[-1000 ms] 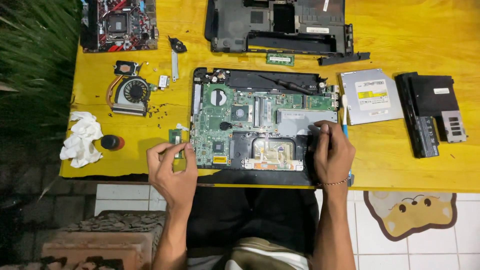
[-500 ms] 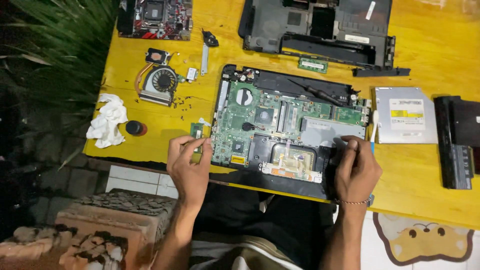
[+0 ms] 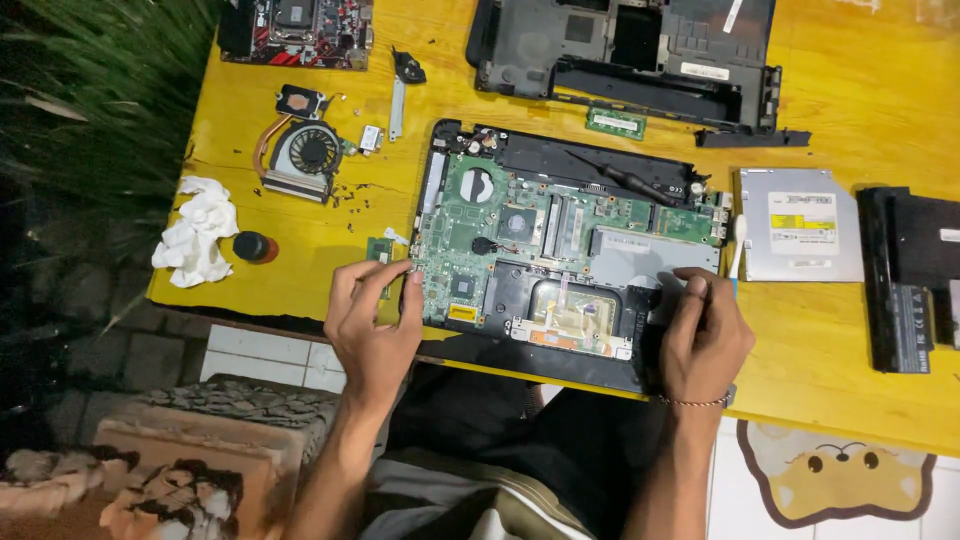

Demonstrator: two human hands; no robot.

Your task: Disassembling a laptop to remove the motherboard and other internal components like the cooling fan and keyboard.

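Both hands on an opened laptop [image 3: 570, 250].
Left hand [image 3: 372, 320] pinches its nine-o'clock edge; right hand [image 3: 703, 335] grips the four-o'clock corner, fingers curled.

Head view, steeply down, near table [image 3: 860, 330]

Cooling fan [image 3: 307, 155] left of laptop base [image 3: 560, 250]

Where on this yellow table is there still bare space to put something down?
Bare wood shows along the near edge of the table, below the silver optical drive, right of the right hand. A smaller patch lies between the white cloth and the left hand. The far side, around the fan and black casing, is crowded.
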